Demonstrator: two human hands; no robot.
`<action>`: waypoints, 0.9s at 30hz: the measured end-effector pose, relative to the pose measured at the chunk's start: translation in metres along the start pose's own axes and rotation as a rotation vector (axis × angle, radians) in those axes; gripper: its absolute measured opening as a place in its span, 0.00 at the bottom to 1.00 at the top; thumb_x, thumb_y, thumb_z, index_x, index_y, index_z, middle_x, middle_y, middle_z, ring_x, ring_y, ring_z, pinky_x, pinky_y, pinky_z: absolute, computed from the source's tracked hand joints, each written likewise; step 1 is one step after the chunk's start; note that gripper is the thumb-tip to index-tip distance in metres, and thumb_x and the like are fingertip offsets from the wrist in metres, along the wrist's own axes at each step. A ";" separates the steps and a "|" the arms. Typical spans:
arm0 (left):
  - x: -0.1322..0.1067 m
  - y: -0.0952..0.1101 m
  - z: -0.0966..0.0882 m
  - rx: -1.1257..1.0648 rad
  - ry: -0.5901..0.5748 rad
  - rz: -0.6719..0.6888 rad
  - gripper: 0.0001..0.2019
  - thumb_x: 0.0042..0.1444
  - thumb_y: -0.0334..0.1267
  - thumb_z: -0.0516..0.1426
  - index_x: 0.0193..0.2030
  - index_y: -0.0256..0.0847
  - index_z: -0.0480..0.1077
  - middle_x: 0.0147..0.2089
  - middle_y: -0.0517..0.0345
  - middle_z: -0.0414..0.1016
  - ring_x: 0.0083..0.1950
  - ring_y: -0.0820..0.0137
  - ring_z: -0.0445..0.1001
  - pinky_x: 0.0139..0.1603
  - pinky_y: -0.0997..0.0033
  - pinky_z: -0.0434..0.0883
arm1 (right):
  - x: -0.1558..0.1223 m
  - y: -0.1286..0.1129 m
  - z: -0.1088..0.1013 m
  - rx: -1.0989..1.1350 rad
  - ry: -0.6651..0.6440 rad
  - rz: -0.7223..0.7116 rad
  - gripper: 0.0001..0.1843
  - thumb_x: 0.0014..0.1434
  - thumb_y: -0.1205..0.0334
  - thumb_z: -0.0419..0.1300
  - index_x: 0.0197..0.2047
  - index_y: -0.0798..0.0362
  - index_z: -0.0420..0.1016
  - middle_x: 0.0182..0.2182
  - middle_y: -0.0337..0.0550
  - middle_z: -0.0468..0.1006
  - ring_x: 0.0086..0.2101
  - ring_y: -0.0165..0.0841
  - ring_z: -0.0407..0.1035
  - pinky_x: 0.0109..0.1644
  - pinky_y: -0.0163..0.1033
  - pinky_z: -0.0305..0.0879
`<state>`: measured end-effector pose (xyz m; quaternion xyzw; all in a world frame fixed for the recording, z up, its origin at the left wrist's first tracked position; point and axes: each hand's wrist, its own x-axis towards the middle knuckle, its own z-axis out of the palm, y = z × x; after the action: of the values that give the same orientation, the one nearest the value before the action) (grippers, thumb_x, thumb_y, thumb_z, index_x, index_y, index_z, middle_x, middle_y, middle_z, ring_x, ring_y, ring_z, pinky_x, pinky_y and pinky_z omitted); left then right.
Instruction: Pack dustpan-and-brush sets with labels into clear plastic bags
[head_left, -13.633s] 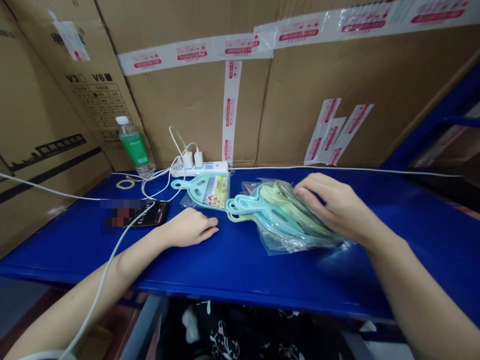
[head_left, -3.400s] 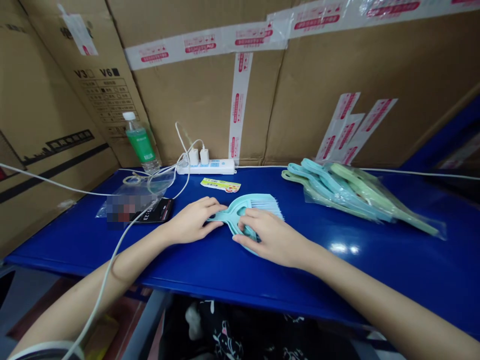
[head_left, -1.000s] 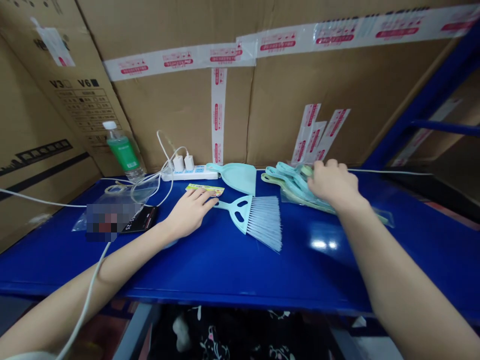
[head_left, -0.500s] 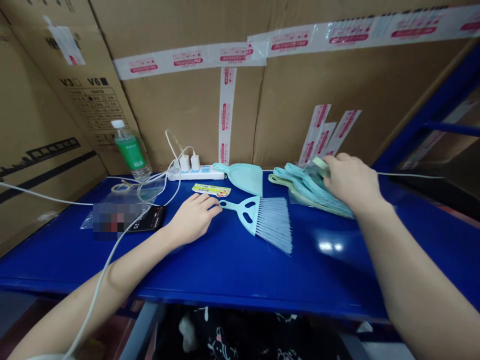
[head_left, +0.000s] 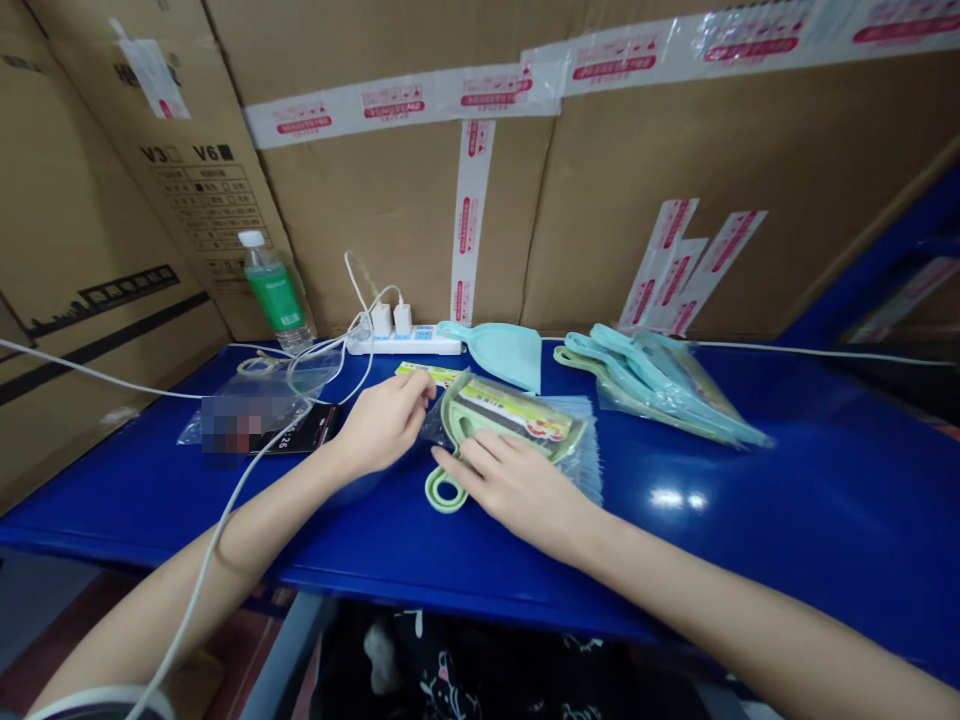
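A green dustpan set (head_left: 495,410) in a clear plastic bag, with a printed label strip, lies tilted over the blue hand brush. My right hand (head_left: 517,490) grips it near its handle, whose ring end sticks out toward me. My left hand (head_left: 386,420) is at the bag's left edge, fingers curled and closed; what they pinch is hidden. Of the blue brush (head_left: 589,450), only the bristles show, to the right under the bag. Behind lies a loose light-blue dustpan (head_left: 504,352). A yellow-green label card (head_left: 420,372) is partly behind my left hand.
Several bagged blue and green dustpan sets (head_left: 660,385) lie at the right. A white power strip (head_left: 412,342) with chargers and a water bottle (head_left: 276,295) stand at the back. Cables, a plastic bag and a phone (head_left: 300,432) are at the left. Cardboard walls the blue table (head_left: 675,580).
My right hand has come from the pile at the right to the middle, bringing the green bagged set over the blue brush. My left hand has stayed nearly in place, its fingers more curled.
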<state>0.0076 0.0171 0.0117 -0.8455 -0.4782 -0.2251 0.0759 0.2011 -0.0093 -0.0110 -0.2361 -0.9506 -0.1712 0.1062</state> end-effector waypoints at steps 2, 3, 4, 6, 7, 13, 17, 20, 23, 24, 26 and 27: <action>-0.001 0.003 0.000 0.012 -0.027 0.049 0.08 0.58 0.27 0.46 0.37 0.41 0.64 0.35 0.58 0.73 0.36 0.69 0.72 0.37 0.70 0.70 | -0.002 -0.001 -0.003 0.116 0.002 -0.009 0.20 0.63 0.71 0.49 0.58 0.57 0.69 0.37 0.50 0.75 0.42 0.39 0.69 0.40 0.42 0.68; -0.001 0.004 0.001 0.023 -0.043 0.067 0.08 0.59 0.28 0.46 0.37 0.41 0.65 0.36 0.58 0.73 0.37 0.69 0.73 0.38 0.70 0.70 | -0.003 0.001 -0.007 0.207 0.006 -0.014 0.19 0.63 0.67 0.52 0.57 0.55 0.69 0.37 0.49 0.75 0.41 0.38 0.69 0.41 0.42 0.68; -0.001 0.005 0.001 0.041 -0.063 0.080 0.08 0.60 0.30 0.46 0.38 0.41 0.65 0.36 0.58 0.73 0.38 0.68 0.73 0.39 0.70 0.70 | -0.005 0.005 -0.012 0.308 0.009 -0.018 0.19 0.62 0.62 0.55 0.56 0.53 0.70 0.38 0.48 0.75 0.41 0.38 0.69 0.41 0.42 0.68; -0.001 0.006 0.002 0.089 -0.100 0.094 0.08 0.61 0.32 0.47 0.38 0.41 0.67 0.36 0.57 0.72 0.39 0.68 0.72 0.39 0.69 0.70 | -0.009 0.018 -0.020 0.493 0.023 0.017 0.21 0.60 0.54 0.58 0.55 0.51 0.71 0.40 0.46 0.74 0.41 0.35 0.69 0.43 0.40 0.68; -0.001 0.005 0.003 0.117 -0.117 0.102 0.08 0.62 0.32 0.47 0.38 0.40 0.68 0.36 0.57 0.72 0.39 0.68 0.72 0.39 0.68 0.71 | -0.011 0.027 -0.023 0.529 0.035 0.077 0.20 0.61 0.54 0.57 0.54 0.51 0.71 0.41 0.46 0.74 0.41 0.35 0.69 0.44 0.40 0.67; -0.001 0.004 0.007 0.275 -0.220 0.189 0.10 0.62 0.34 0.48 0.43 0.39 0.70 0.38 0.54 0.72 0.43 0.66 0.71 0.39 0.68 0.72 | -0.021 0.072 -0.014 0.418 -0.128 0.395 0.17 0.59 0.54 0.56 0.49 0.52 0.74 0.40 0.48 0.75 0.42 0.41 0.69 0.44 0.45 0.66; -0.001 0.005 0.009 0.296 -0.253 0.209 0.11 0.63 0.33 0.47 0.44 0.39 0.70 0.39 0.53 0.72 0.43 0.66 0.70 0.38 0.70 0.72 | -0.020 0.077 -0.011 0.385 -0.161 0.454 0.13 0.59 0.58 0.55 0.44 0.53 0.75 0.38 0.47 0.76 0.41 0.39 0.69 0.42 0.43 0.65; -0.002 0.005 0.009 0.290 -0.259 0.219 0.11 0.63 0.32 0.47 0.45 0.38 0.70 0.39 0.53 0.72 0.43 0.65 0.70 0.37 0.69 0.72 | -0.018 0.075 -0.015 0.322 -0.198 0.478 0.08 0.58 0.64 0.53 0.34 0.53 0.74 0.34 0.45 0.76 0.34 0.37 0.70 0.37 0.40 0.62; -0.002 0.004 0.009 0.257 -0.257 0.211 0.11 0.63 0.31 0.47 0.45 0.38 0.70 0.40 0.53 0.72 0.44 0.66 0.70 0.38 0.69 0.73 | -0.016 0.075 -0.017 0.353 -0.179 0.541 0.09 0.58 0.66 0.52 0.27 0.52 0.69 0.28 0.42 0.75 0.30 0.34 0.68 0.33 0.38 0.59; -0.002 0.004 0.009 0.242 -0.257 0.207 0.11 0.63 0.31 0.47 0.45 0.39 0.70 0.40 0.53 0.72 0.44 0.66 0.71 0.39 0.69 0.73 | -0.016 0.076 -0.017 0.380 -0.169 0.583 0.10 0.58 0.66 0.51 0.26 0.52 0.68 0.25 0.41 0.74 0.28 0.33 0.68 0.32 0.37 0.59; -0.002 0.004 0.009 0.214 -0.257 0.205 0.11 0.62 0.30 0.47 0.45 0.39 0.69 0.41 0.53 0.72 0.44 0.66 0.71 0.40 0.68 0.73 | -0.017 0.080 -0.015 0.393 -0.167 0.686 0.09 0.57 0.67 0.50 0.26 0.52 0.66 0.22 0.39 0.72 0.25 0.32 0.67 0.30 0.36 0.58; -0.002 0.003 0.009 0.201 -0.256 0.208 0.11 0.62 0.29 0.48 0.45 0.38 0.69 0.41 0.53 0.72 0.45 0.67 0.71 0.41 0.68 0.73 | -0.017 0.082 -0.014 0.374 -0.180 0.734 0.08 0.56 0.67 0.50 0.27 0.52 0.66 0.21 0.39 0.72 0.25 0.32 0.66 0.30 0.36 0.57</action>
<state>0.0124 0.0167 0.0028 -0.9003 -0.4140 -0.0577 0.1213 0.2579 0.0466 0.0197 -0.5499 -0.8235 0.0747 0.1176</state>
